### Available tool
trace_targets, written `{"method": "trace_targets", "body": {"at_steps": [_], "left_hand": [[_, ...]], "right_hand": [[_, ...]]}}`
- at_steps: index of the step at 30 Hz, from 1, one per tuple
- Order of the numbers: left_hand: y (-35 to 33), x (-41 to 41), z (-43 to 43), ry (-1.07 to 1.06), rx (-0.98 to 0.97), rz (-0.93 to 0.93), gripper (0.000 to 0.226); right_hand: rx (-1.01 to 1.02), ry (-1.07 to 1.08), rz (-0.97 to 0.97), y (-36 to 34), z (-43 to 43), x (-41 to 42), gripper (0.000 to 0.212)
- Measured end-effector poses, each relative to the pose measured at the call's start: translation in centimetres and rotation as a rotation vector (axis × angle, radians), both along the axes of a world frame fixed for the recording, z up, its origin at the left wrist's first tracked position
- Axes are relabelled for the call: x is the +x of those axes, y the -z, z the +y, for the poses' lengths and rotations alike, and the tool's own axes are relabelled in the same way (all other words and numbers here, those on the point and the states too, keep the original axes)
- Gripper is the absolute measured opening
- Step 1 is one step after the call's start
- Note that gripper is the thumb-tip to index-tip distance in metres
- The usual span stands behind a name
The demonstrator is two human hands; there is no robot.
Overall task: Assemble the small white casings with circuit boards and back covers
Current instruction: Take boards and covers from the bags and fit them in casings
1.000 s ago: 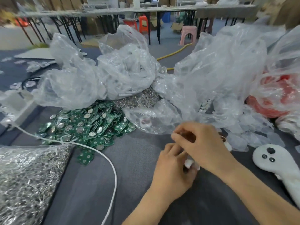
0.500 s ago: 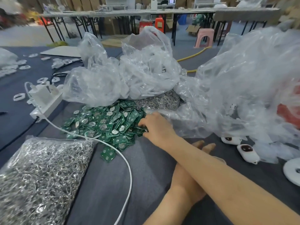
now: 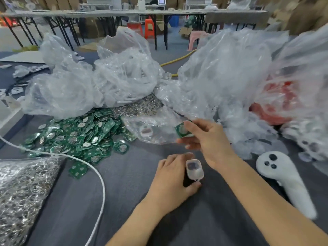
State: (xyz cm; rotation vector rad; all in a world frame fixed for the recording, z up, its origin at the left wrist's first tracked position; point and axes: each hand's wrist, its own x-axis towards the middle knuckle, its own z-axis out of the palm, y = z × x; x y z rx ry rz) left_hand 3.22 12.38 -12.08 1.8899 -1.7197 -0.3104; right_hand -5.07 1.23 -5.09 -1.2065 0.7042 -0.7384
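Note:
My left hand rests on the grey table and holds a small white casing between fingers and thumb, its hollow side up. My right hand hovers just above and behind it, pinching one green circuit board at the fingertips. A heap of green circuit boards lies on the table to the left. Clear plastic bags with more white parts are piled behind the hands.
A bag of small silver metal parts fills the lower left. A white cable curves across the table. A white controller with dark buttons lies at the right. A red item shows through plastic. A white box sits at the left edge.
My right hand has left the green heap and come back over the left hand with one circuit board. The left hand now shows the casing it holds.

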Motion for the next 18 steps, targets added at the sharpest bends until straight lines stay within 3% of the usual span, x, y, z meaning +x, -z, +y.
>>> {"method": "trace_targets", "body": {"at_steps": [2,6,11,18], "left_hand": [[-0.7,-0.4,-0.1,-0.051,0.035,-0.083,0.068],[-0.5,-1.7,0.1,0.043,0.016,-0.012,0.083],[-0.8,-1.6,0.6,-0.006,-0.046,0.142,0.054],[-0.8,-1.5,0.6,0.01,0.001,0.05,0.054]], "right_hand": [[0.011,0.045,0.026,0.5,-0.3,-3.5,0.007],[0.009,0.066,0.092,2.3,-0.5,-8.2,0.01],[0.008,0.094,0.14,3.5,-0.1,-9.4,0.014],[-0.128,0.116,0.23,4.3,0.3,-9.6,0.009]]}}
